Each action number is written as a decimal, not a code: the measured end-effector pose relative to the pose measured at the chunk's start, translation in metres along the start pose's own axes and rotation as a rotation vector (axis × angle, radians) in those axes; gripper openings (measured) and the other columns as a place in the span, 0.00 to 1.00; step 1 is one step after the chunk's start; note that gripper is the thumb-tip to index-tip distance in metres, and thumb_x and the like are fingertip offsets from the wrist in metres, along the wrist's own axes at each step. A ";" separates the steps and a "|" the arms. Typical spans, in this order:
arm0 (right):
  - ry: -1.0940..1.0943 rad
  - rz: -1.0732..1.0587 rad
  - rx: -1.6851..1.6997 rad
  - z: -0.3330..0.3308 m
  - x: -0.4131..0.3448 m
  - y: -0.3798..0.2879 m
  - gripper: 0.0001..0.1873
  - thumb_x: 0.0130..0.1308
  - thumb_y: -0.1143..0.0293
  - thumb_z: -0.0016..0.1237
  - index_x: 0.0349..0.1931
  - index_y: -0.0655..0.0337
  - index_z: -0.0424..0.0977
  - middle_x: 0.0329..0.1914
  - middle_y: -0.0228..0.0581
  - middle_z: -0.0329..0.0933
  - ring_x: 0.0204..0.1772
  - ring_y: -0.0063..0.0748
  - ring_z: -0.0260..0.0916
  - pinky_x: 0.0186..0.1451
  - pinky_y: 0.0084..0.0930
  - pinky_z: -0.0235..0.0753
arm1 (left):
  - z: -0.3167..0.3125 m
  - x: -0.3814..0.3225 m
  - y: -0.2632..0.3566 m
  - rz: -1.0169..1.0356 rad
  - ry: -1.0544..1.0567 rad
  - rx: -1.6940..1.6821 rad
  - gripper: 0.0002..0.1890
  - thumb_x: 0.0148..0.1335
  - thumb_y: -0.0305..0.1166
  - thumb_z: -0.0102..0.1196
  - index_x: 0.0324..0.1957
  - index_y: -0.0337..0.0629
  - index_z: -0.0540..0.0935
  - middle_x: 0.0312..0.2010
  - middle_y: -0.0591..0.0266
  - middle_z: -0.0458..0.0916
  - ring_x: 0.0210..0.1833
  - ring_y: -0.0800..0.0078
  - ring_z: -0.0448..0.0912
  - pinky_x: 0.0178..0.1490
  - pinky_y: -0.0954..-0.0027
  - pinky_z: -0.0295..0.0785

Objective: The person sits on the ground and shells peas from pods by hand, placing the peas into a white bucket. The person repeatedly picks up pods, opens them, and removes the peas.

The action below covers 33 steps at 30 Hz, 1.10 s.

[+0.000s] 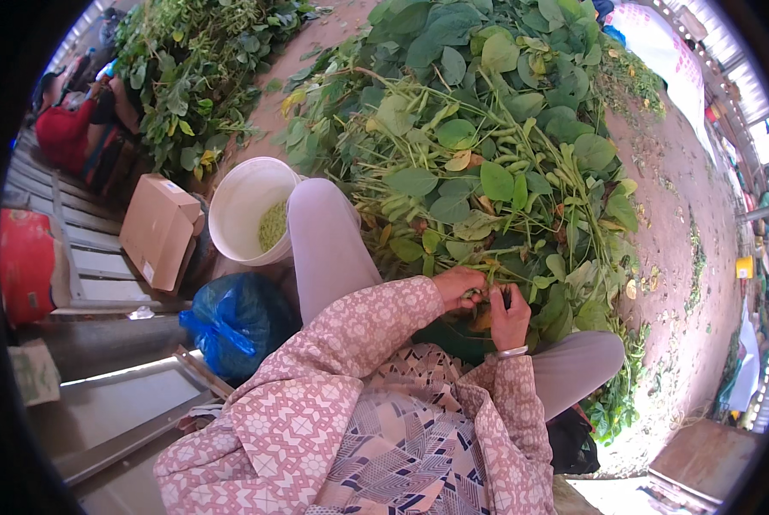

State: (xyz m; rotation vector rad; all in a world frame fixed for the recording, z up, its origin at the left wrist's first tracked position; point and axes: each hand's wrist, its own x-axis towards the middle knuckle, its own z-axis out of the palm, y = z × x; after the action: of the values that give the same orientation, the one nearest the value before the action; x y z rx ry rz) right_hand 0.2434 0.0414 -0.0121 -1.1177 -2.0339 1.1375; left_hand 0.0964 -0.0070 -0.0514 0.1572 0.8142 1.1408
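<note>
My left hand (461, 288) and my right hand (510, 317) meet over my lap, close to the near edge of a large heap of cut soybean plants (468, 135). The fingers of my left hand are closed on a small green piece, probably a bean pod. My right thumb and fingertips are pinched at the same spot; what lies between them is too small to tell. Stems with many green pods and broad leaves lie just beyond my hands. To the left of my knee, a white plastic bucket (233, 212) holds a low layer of green beans or pods.
Left of me are a tied blue plastic bag (233, 325), a cardboard box (159, 232) and a red sack (30, 264). Another plant heap (191, 77) lies at the upper left, beside a person in red (69, 132). Loose leaves are scattered over the ground on the right.
</note>
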 end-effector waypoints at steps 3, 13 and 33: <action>-0.001 0.132 0.129 -0.005 0.008 0.000 0.12 0.63 0.67 0.48 0.25 0.66 0.67 0.15 0.32 0.64 0.20 0.19 0.59 0.24 0.23 0.62 | 0.000 -0.011 0.004 0.009 -0.018 -0.071 0.12 0.58 0.25 0.50 0.44 0.31 0.76 0.25 0.66 0.71 0.22 0.82 0.66 0.21 0.82 0.58; 0.026 0.483 0.663 -0.044 0.026 -0.033 0.11 0.63 0.67 0.50 0.24 0.60 0.69 0.12 0.24 0.60 0.11 0.13 0.49 0.12 0.16 0.46 | -0.101 -0.194 0.139 0.812 -0.195 -0.545 0.08 0.65 0.32 0.47 0.38 0.37 0.73 0.34 0.61 0.71 0.22 0.81 0.64 0.15 0.79 0.60; -0.075 0.471 0.934 -0.078 0.026 -0.064 0.10 0.66 0.65 0.46 0.29 0.61 0.68 0.12 0.24 0.56 0.11 0.14 0.46 0.12 0.14 0.45 | -0.274 -0.211 0.177 1.009 0.889 -0.224 0.14 0.63 0.30 0.47 0.48 0.33 0.75 0.20 0.74 0.67 0.16 0.86 0.59 0.15 0.84 0.51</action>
State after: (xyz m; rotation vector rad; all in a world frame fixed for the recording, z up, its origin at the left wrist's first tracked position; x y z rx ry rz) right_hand 0.2647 0.0766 0.0838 -1.0410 -1.0149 2.0705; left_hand -0.2481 -0.1860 -0.0524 -0.1779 1.4401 2.3214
